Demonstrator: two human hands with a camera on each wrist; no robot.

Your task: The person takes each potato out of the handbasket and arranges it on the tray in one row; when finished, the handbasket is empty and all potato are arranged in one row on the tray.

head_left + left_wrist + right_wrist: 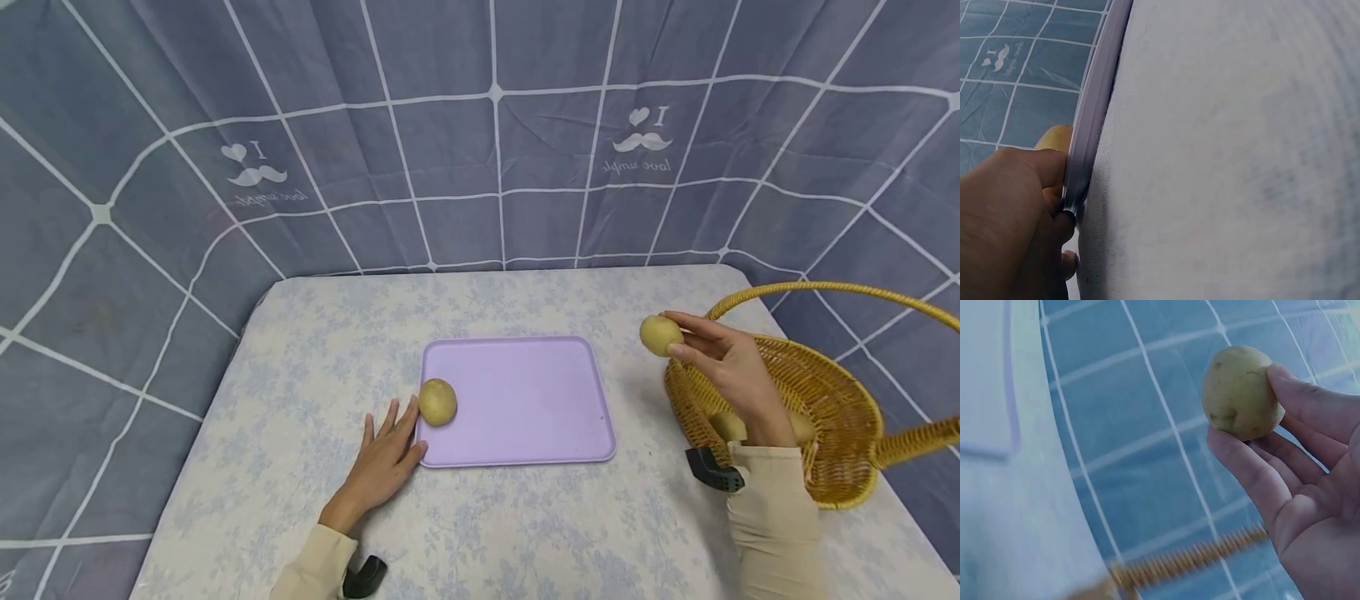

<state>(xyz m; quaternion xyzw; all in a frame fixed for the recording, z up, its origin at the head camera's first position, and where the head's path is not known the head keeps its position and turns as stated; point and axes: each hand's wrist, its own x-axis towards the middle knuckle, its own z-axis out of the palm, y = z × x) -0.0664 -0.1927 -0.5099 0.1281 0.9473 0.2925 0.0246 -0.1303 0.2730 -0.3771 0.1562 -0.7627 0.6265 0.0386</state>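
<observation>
My right hand (723,362) pinches a potato (661,335) between thumb and fingertips, in the air above the near-left rim of a wicker basket (840,392). The right wrist view shows this potato (1241,392) close up, pale yellow with small dark eyes. On the left part of a purple tray (525,400) lies another potato (438,402). My left hand (382,462) rests with spread fingers at the tray's left edge, its fingertips beside that potato. In the left wrist view the thumb and fingers of the left hand (1010,219) are at the tray's rim (1094,100).
More potatoes (727,425) lie inside the basket, partly hidden by my right forearm. The basket's tall handle (847,287) arches above it. A patterned cloth (517,533) covers the table, and a grid-patterned curtain (450,150) hangs behind and at both sides.
</observation>
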